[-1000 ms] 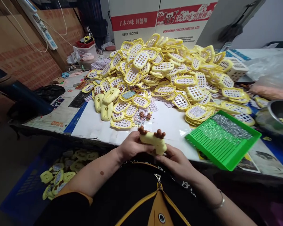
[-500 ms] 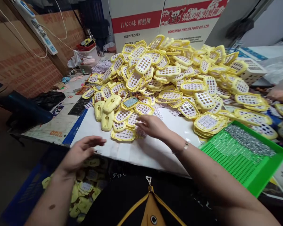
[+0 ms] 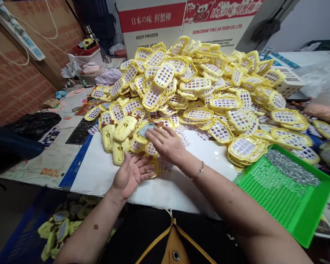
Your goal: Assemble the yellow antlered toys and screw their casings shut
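Note:
My right hand (image 3: 167, 145) is over the near edge of a heap of yellow plastic toy shells (image 3: 198, 84), its fingers stretched out. Its fingertips are beside a shell holding a grey-blue board (image 3: 146, 129); whether they touch it I cannot tell. My left hand (image 3: 132, 173) is turned palm up with its fingers apart and nothing in it. Just behind it lie yellow back covers (image 3: 124, 128), face down in a small group. A single shell (image 3: 154, 169) is partly hidden behind the left fingertips. White pads with holes sit inside many of the shells.
A green basket (image 3: 284, 198) with small metal parts (image 3: 293, 168) stands at the right. Behind the heap is a white and red carton (image 3: 151, 22). Below the table's front edge at left, a blue crate (image 3: 24, 223) holds more yellow pieces. A power strip (image 3: 22, 33) hangs at upper left.
My left hand has moved right and turned palm up near the shells. My right hand has shifted slightly forward and left over the board. The camera view has shifted a little.

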{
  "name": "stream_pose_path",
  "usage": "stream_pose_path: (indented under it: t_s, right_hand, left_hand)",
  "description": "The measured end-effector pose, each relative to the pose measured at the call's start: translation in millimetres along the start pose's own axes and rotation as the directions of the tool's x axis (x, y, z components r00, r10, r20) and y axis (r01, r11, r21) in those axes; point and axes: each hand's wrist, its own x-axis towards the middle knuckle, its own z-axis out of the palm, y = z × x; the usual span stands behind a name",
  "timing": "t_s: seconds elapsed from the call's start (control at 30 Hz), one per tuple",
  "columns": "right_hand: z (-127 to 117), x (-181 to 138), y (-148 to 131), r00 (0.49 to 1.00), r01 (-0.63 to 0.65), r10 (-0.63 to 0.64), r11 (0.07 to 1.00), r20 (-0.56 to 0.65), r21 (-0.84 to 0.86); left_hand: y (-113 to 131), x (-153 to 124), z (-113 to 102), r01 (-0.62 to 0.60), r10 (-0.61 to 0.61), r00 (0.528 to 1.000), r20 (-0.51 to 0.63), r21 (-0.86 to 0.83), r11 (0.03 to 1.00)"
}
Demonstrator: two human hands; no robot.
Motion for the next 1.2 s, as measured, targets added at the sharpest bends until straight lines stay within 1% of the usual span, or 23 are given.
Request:
stream_pose_path:
  t_s: [0.07,0.1,0.13,0.17,0.2,0.23,0.27,0.3,0.33,0.37,0.4,0.47,0.57,0.63,0.7,0.77,0.87,0.93,1.0,1.07,1.13,1.17,1.2]
  right_hand:
    - [-14,-24,-22,0.993,0.117,-0.116,0.993,-0.026,0.015]
    - [-20,-36,-33,0.979,0.197,-0.195,0.980,-0.052,0.027]
    - [-26,-47,-41,0.955,0.294,-0.290,0.955,-0.069,0.051]
    - [-30,-58,-46,0.938,0.343,-0.336,0.936,-0.088,0.083]
    - [-34,-68,-48,0.945,0.320,-0.309,0.940,-0.105,0.116]
    - [-36,-77,-45,0.967,0.240,-0.223,0.960,-0.120,0.144]
    - [-37,-84,-38,0.992,0.076,-0.059,0.985,-0.110,0.156]
    - [-39,-90,-28,0.991,-0.101,0.112,0.986,-0.079,0.136]
    - [-40,-95,-15,0.965,-0.255,0.259,0.962,-0.033,0.093]
    - [-42,-99,-2,0.875,-0.469,0.471,0.882,0.112,-0.045]
    - [-46,-103,11,0.811,-0.551,0.564,0.825,0.154,-0.121]
    - [-55,-113,32,0.704,-0.639,0.686,0.725,0.183,-0.257]
    - [-73,-130,52,0.616,-0.680,0.772,0.623,0.159,-0.388]
    - [-81,-141,59,0.570,-0.684,0.806,0.574,0.160,-0.450]
    - [-85,-151,64,0.552,-0.670,0.814,0.561,0.180,-0.485]
    - [-86,-158,67,0.565,-0.647,0.800,0.582,0.204,-0.492]
    - [-90,-164,65,0.612,-0.626,0.769,0.612,0.182,-0.484]
    - [-95,-164,57,0.644,-0.623,0.752,0.622,0.140,-0.475]
    - [-99,-161,40,0.685,-0.610,0.719,0.654,0.118,-0.448]
    - [-100,-158,16,0.742,-0.569,0.657,0.722,0.134,-0.392]
    - [-97,-155,-11,0.812,-0.502,0.559,0.814,0.164,-0.293]
    - [-94,-155,-24,0.857,-0.449,0.484,0.870,0.176,-0.205]
    - [-91,-156,-35,0.906,-0.384,0.392,0.920,0.163,-0.075]
  left_hand:
    - [-1,2,-3,0.032,-0.023,0.997,0.078,-0.120,0.992]
    - [-3,2,-5,0.073,-0.054,0.991,0.122,-0.153,0.986]
    - [-6,0,-8,0.120,-0.094,0.983,0.159,-0.162,0.979]
    - [-10,-2,-11,0.170,-0.142,0.972,0.185,-0.147,0.974]
    - [-13,-4,-13,0.219,-0.194,0.961,0.198,-0.112,0.969]
    - [-17,-8,-15,0.243,-0.226,0.955,0.193,-0.070,0.968]
    - [-20,-11,-16,0.243,-0.234,0.957,0.172,-0.032,0.970]
    - [-23,-15,-16,0.224,-0.221,0.965,0.140,-0.005,0.975]
    - [-26,-18,-15,0.205,-0.206,0.973,0.104,0.013,0.979]
    - [-28,-21,-13,0.195,-0.196,0.978,0.068,0.026,0.981]
    - [-30,-24,-11,0.183,-0.184,0.982,0.034,0.035,0.982]
    - [-33,-27,-7,0.168,-0.167,0.986,-0.015,0.050,0.985]
    - [-35,-27,-1,0.185,-0.183,0.982,-0.043,0.072,0.980]
    - [-37,-23,2,0.220,-0.216,0.975,-0.052,0.082,0.972]
    - [-39,-18,5,0.248,-0.244,0.968,-0.057,0.087,0.965]
    - [-40,-12,8,0.257,-0.253,0.966,-0.054,0.080,0.963]
    - [-43,-4,14,0.249,-0.248,0.969,-0.022,0.053,0.967]
    - [-46,0,20,0.225,-0.227,0.974,0.029,0.038,0.974]
    - [-49,4,29,0.186,-0.188,0.979,0.076,0.027,0.982]
    - [-53,9,40,0.146,-0.148,0.985,0.092,0.030,0.989]
    - [-59,14,50,0.134,-0.138,0.986,0.089,0.042,0.990]
    - [-62,17,54,0.139,-0.143,0.986,0.089,0.045,0.989]
    - [-64,19,57,0.148,-0.151,0.984,0.091,0.043,0.988]
